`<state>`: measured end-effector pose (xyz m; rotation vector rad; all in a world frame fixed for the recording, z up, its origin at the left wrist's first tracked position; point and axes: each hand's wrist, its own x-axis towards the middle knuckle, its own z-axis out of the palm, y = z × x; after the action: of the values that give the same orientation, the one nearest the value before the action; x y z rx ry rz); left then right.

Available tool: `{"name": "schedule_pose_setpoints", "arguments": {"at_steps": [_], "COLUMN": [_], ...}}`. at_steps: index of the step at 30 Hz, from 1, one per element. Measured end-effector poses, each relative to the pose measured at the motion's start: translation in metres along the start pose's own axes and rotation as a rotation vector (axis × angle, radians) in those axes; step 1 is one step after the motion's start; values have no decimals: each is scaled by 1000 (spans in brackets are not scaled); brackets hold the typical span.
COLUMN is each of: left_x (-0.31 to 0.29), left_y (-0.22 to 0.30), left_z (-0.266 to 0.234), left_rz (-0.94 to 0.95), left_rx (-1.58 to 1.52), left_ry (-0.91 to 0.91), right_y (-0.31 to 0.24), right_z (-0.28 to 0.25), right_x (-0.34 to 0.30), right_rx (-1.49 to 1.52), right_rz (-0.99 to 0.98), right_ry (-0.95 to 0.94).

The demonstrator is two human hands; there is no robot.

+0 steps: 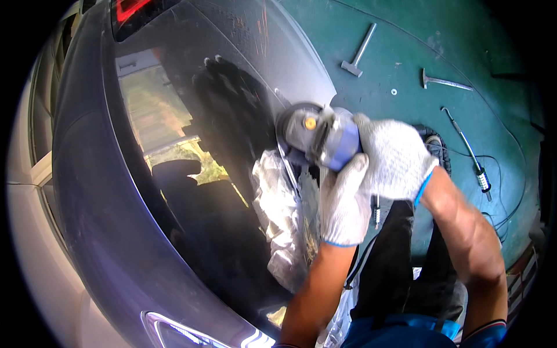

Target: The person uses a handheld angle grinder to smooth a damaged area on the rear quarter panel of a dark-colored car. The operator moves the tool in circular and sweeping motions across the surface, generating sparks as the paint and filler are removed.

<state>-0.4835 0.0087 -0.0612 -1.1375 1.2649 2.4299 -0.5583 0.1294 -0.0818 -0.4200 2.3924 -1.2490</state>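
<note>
Both my hands, in white knitted gloves with blue cuffs, hold an angle grinder (342,142) with a grey head, a yellow button and a blue body. My right hand (394,153) wraps round the rear of its body. From the near side, my left hand (347,209) grips it with the thumb against the blue housing. The grinder's round disc side is at the edge of a dark car body panel (232,35); its contact with the metal is partly hidden. Crumpled clear plastic sheeting (278,214) hangs beside the grinder, below that edge.
On the green floor (406,58) lie a hammer (361,52), a smaller hammer (447,80) and a slide hammer puller (469,151). A thin cable curves round them at the right. The car's red tail light (130,8) is at the upper left.
</note>
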Motion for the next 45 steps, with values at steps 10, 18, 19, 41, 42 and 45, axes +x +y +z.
{"name": "schedule_pose_setpoints", "arguments": {"at_steps": [10, 18, 19, 41, 42, 45], "left_x": [-6, -71, -74, -76, -77, -79], "left_y": [-9, -31, -34, -41, -41, -43], "left_z": [-1, -9, -10, -27, -26, -26], "left_rz": [24, -23, -27, -107, -103, -70], "left_rx": [19, -91, -92, -208, -212, -166], "left_ry": [-67, 84, 88, 18, 15, 15], "right_y": [-3, -10, -9, -11, -10, -12], "right_z": [-4, 5, 6, 5, 6, 5], "right_x": [-10, -58, -61, -66, -67, -69], "right_rx": [-107, -12, -8, -59, -47, -44], "right_rz": [-4, 19, 17, -4, -28, 22], "right_ry": [-49, -243, -240, -223, -203, -205]}}
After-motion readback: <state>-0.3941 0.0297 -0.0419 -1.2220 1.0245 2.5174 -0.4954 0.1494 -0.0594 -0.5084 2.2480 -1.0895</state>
